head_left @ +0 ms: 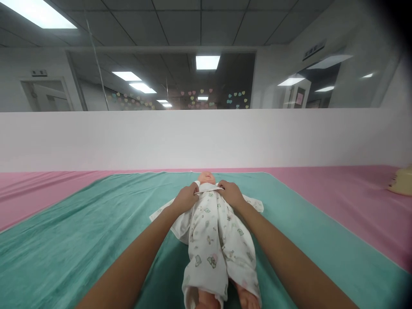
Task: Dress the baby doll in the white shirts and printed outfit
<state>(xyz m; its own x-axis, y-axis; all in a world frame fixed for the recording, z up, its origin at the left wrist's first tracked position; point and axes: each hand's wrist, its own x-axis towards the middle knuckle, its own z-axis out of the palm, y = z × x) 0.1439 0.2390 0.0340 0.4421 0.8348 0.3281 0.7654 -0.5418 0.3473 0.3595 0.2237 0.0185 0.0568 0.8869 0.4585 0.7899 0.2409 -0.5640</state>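
Note:
A baby doll [207, 177] lies on its back with its head away from me and its bare feet toward me. It wears white printed trousers [209, 234] and a white printed top, whose sleeve [255, 203] spreads out to the right. High on the doll's chest, my left hand [186, 198] is closed on the left side of the trousers' waistband. My right hand [231, 193] grips the same waistband on the right, and the band's edge stretches between both hands. The fingertips are partly hidden in the cloth.
Under the doll is a green sheet [96, 231], laid over a pink cover [341, 197]. A white wall [193, 139] with windows above stands behind. At the far right edge sits a yellowish object [401, 181], partly cut off.

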